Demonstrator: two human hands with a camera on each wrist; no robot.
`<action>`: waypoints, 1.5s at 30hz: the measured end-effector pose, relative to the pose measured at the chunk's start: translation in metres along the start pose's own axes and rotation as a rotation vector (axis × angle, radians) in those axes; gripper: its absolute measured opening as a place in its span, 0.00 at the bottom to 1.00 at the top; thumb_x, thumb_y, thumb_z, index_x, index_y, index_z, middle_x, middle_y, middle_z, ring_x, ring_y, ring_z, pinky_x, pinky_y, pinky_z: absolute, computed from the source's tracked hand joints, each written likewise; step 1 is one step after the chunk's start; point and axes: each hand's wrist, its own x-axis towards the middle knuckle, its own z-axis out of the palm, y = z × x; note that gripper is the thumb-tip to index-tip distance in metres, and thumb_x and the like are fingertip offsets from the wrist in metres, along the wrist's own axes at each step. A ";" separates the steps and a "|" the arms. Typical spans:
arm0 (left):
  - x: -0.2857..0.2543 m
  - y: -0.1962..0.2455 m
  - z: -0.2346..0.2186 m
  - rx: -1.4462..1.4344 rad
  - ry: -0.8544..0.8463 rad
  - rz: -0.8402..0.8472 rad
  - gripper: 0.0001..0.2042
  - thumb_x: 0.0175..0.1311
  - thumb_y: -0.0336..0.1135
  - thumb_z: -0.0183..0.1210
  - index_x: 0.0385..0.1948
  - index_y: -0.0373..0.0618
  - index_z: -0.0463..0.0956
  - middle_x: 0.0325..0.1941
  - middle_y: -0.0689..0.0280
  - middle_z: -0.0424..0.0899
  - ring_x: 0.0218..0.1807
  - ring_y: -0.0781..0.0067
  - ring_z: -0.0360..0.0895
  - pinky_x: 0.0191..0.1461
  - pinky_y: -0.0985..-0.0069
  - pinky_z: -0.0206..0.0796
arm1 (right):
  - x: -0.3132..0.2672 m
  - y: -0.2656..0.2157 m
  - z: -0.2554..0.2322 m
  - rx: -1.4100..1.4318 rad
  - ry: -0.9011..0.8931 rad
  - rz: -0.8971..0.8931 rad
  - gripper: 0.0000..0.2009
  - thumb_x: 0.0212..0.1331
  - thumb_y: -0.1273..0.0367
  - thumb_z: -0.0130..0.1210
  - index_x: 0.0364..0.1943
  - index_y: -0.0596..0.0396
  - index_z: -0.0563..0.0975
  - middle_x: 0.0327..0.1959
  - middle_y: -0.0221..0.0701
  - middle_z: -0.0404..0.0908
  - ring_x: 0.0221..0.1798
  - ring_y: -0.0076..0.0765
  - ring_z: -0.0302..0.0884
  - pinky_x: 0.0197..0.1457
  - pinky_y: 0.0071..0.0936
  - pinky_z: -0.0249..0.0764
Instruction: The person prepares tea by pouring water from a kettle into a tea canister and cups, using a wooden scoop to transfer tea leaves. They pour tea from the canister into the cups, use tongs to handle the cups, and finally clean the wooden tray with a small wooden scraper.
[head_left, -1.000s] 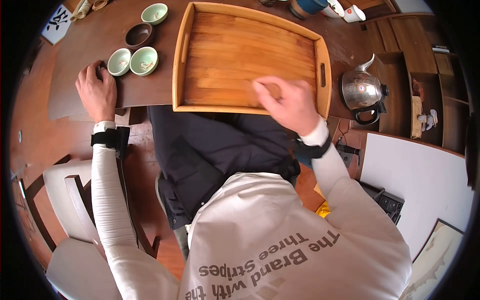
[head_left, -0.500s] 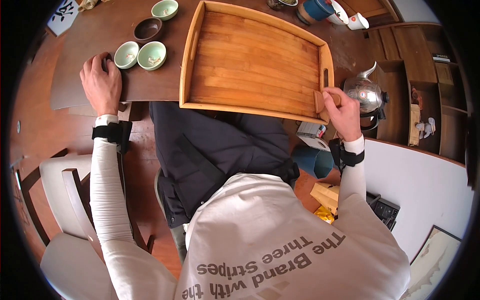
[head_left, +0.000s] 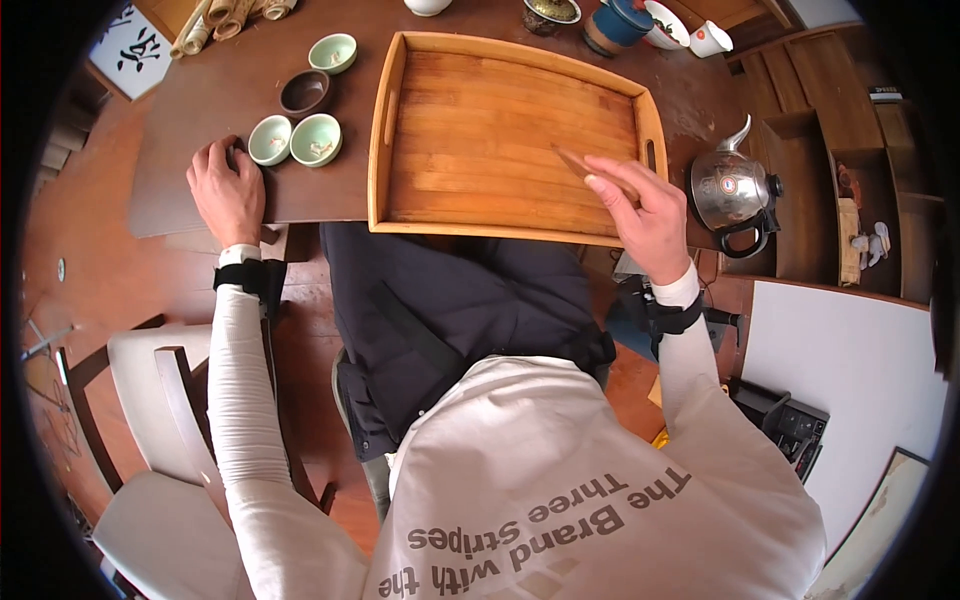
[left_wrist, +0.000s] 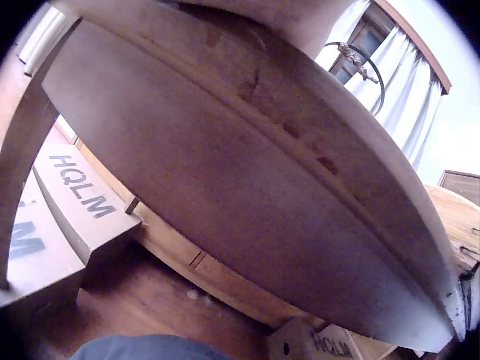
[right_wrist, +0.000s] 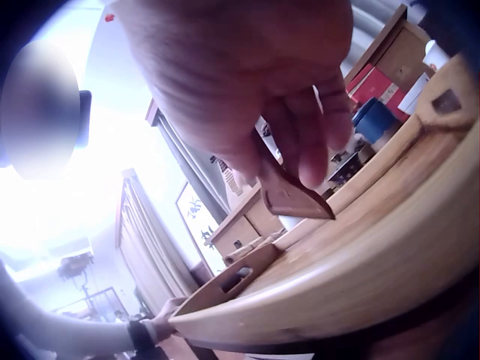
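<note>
In the head view my right hand (head_left: 650, 215) is over the right front part of a wooden tray (head_left: 510, 215). Thumb and fingers pinch a small brown scraper (head_left: 590, 170), its end pointing left towards the tray's middle. The right wrist view shows the scraper's flared, flat blade (right_wrist: 296, 201) hanging below the fingers, above the tray floor. My left hand (head_left: 228, 195) rests on the table near its front edge, fingers loosely bent, beside two pale green cups (head_left: 316, 140). A dark patch shows between its thumb and forefinger; I cannot tell whether it is an object or shadow.
A dark brown cup (head_left: 306, 93) and another green cup (head_left: 332, 54) stand behind the pair. Right of the tray is a metal kettle (head_left: 733, 188). Along the back are a blue pot (head_left: 618, 28), a white cup (head_left: 710, 38) and bamboo rolls (head_left: 228, 18).
My right hand went from over the tray's front middle to its right front corner with the scraper, then lifted and came back left. The left hand stays on the table.
</note>
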 end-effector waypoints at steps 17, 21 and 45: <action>0.000 0.002 -0.001 -0.072 0.040 -0.017 0.10 0.65 0.32 0.57 0.42 0.40 0.83 0.50 0.54 0.83 0.55 0.47 0.75 0.62 0.58 0.67 | -0.070 0.054 -0.050 -0.071 0.058 0.105 0.10 0.55 0.77 0.67 0.42 0.59 0.86 0.50 0.36 0.84 0.49 0.38 0.82 0.54 0.30 0.78; -0.001 0.002 -0.003 -0.104 0.021 -0.050 0.11 0.68 0.34 0.56 0.43 0.41 0.83 0.51 0.54 0.82 0.55 0.49 0.74 0.63 0.58 0.66 | -0.075 0.052 -0.057 -0.132 0.052 0.083 0.11 0.56 0.76 0.68 0.44 0.60 0.85 0.48 0.36 0.84 0.48 0.38 0.82 0.53 0.30 0.77; 0.126 0.172 0.004 -0.463 -0.299 -0.019 0.31 0.55 0.48 0.73 0.57 0.36 0.77 0.52 0.51 0.86 0.53 0.57 0.84 0.59 0.65 0.74 | -0.111 0.167 -0.021 -0.156 0.763 0.344 0.21 0.74 0.65 0.55 0.21 0.62 0.72 0.15 0.40 0.58 0.18 0.28 0.54 0.23 0.33 0.57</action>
